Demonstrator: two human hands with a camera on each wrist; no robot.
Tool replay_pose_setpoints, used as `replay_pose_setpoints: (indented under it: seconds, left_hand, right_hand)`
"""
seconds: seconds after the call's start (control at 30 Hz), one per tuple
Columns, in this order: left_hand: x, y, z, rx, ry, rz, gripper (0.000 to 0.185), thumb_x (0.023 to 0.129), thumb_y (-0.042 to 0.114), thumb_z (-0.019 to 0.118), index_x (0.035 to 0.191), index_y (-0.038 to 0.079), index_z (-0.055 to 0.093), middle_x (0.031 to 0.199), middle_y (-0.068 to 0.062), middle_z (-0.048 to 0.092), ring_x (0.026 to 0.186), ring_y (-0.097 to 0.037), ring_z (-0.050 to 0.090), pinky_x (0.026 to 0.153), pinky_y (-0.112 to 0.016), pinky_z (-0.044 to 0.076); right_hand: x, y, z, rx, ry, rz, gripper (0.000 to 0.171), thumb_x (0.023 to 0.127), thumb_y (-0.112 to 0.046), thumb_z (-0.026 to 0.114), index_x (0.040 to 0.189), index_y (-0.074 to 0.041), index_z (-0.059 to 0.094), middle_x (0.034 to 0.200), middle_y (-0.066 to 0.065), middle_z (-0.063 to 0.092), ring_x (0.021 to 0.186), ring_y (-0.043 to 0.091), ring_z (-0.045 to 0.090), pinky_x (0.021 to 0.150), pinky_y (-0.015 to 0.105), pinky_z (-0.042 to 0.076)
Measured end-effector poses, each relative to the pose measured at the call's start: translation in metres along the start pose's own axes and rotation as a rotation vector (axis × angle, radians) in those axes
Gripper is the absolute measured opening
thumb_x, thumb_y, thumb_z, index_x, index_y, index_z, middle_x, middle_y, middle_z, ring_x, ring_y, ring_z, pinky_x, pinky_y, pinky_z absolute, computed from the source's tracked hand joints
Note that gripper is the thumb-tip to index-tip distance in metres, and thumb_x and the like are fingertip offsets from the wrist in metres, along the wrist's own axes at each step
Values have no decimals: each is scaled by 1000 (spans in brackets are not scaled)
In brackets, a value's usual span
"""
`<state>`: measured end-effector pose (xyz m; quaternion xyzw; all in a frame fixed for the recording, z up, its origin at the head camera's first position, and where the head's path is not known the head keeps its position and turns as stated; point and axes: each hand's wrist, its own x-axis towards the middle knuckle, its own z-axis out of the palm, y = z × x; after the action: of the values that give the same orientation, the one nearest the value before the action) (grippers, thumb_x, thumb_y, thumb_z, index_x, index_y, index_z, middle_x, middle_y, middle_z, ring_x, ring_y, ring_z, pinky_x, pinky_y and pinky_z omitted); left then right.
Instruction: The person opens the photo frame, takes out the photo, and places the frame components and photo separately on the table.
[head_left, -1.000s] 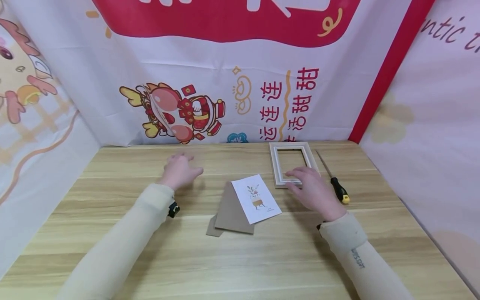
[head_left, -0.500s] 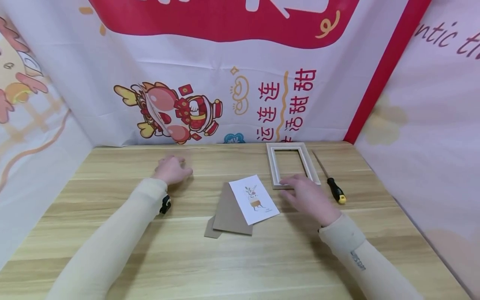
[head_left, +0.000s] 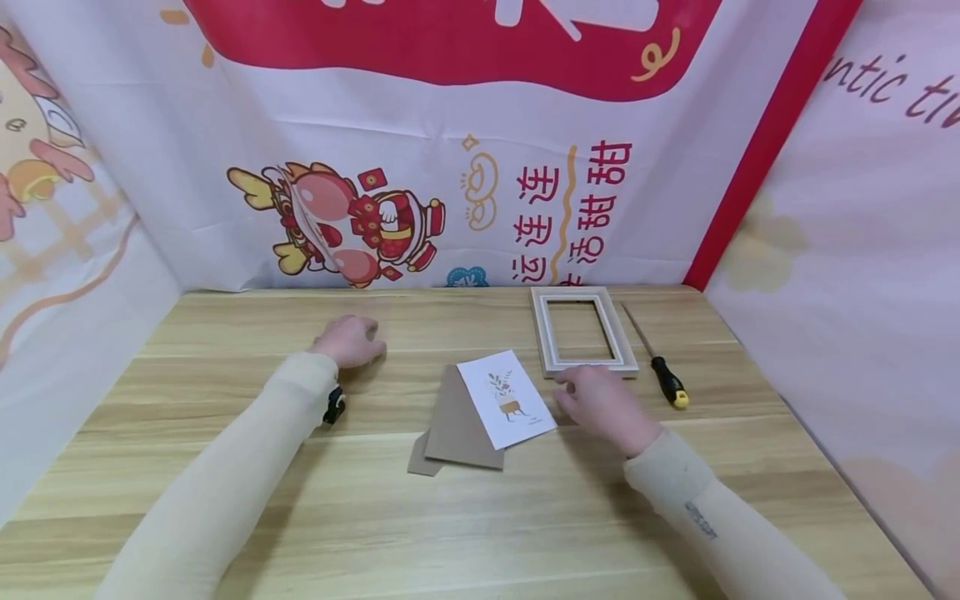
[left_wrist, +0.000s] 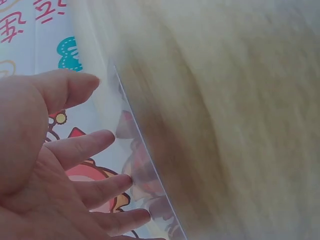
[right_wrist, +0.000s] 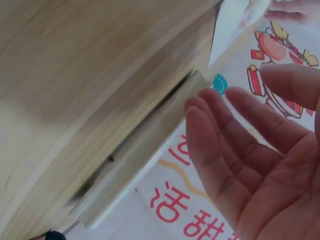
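On the table's left side my left hand (head_left: 350, 341) reaches down with spread, slightly bent fingers. In the left wrist view its fingertips are right at a thin clear sheet (left_wrist: 145, 165), which mirrors them; the head view hardly shows this sheet. My right hand (head_left: 603, 406) hovers by the near edge of a white picture frame (head_left: 543, 329), its fingers loosely bent and holding nothing. The frame's side (right_wrist: 145, 150) shows beyond the fingers in the right wrist view. Left of that hand, a white card (head_left: 506, 400) with a potted-plant drawing overlaps a brown backing board (head_left: 461, 442).
A screwdriver (head_left: 667, 379) with a black and yellow handle lies right of the frame. The backing board has a stand flap (head_left: 424, 457) sticking out at its lower left. A printed cloth (head_left: 420, 117) hangs behind the wooden table (head_left: 465, 533).
My right hand has drawn back from over the frame toward me and now sits at its near edge. The left hand has shifted slightly left. Frame, card and screwdriver stay put.
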<state>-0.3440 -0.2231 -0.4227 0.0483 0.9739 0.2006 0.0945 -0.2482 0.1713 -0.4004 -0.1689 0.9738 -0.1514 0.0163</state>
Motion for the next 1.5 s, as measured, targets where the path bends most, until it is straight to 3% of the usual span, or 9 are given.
replay_pose_setpoints:
  seconds: [0.17,0.27,0.37,0.47,0.57,0.7,1.0,1.2,1.5]
  left_hand:
    - [-11,3,-5,-100,27,28,55,99,29,55,144,-2,47,147,-25,45,130,-40,43,108,-58,33]
    - [-21,8,-7,-159,57,62,52,100,28,54,143,-1,49,138,-26,53,96,-34,58,97,-51,42]
    - [-33,16,-9,-176,93,89,51,100,29,55,142,1,51,117,-28,62,72,-30,56,86,-48,46]
    - [-46,27,-10,-114,122,122,53,101,30,55,143,-1,49,123,-32,57,102,-40,61,100,-55,41]
    - [-61,38,-10,-14,138,153,58,102,34,53,146,-3,44,151,-31,34,139,-49,29,114,-61,18]
    - [-82,53,-2,62,121,174,64,101,42,53,148,-1,42,155,-28,29,141,-53,20,111,-68,14]
    - [-120,82,21,127,63,269,66,97,42,61,146,1,46,153,-26,34,139,-54,24,107,-71,21]
    - [-126,90,24,111,72,288,65,96,40,63,145,0,48,152,-25,37,140,-53,24,108,-70,21]
    - [-126,89,28,106,65,289,63,96,39,64,143,-1,50,150,-25,40,138,-53,29,108,-69,24]
  right_hand:
    - [5,-6,9,21,-30,31,26,94,-24,67,107,-4,75,93,7,72,77,20,62,74,40,53]
    - [8,-11,14,-12,-42,31,26,93,-30,69,97,-5,75,90,6,72,76,19,62,75,41,52]
    - [11,-17,19,-51,-43,43,31,92,-36,70,82,-7,71,74,2,65,68,18,56,67,37,49]
    - [14,-24,22,-75,-31,59,42,92,-42,70,66,-10,61,61,0,55,59,19,50,58,35,43]
    - [17,-32,24,-95,-35,82,52,91,-48,68,57,-11,53,55,1,49,54,20,46,54,35,39]
    - [21,-42,28,-119,-59,96,56,87,-54,70,58,-8,54,56,3,50,55,21,46,55,36,41]
    - [29,-49,29,-158,-105,134,54,78,-55,78,70,-5,59,64,5,56,59,22,52,53,35,43]
    - [33,-50,26,-202,-151,190,57,75,-60,79,75,-5,61,69,7,58,64,24,55,54,37,45]
    - [32,-49,26,-170,-141,172,56,68,-45,90,88,1,64,75,8,57,76,27,57,68,40,51]
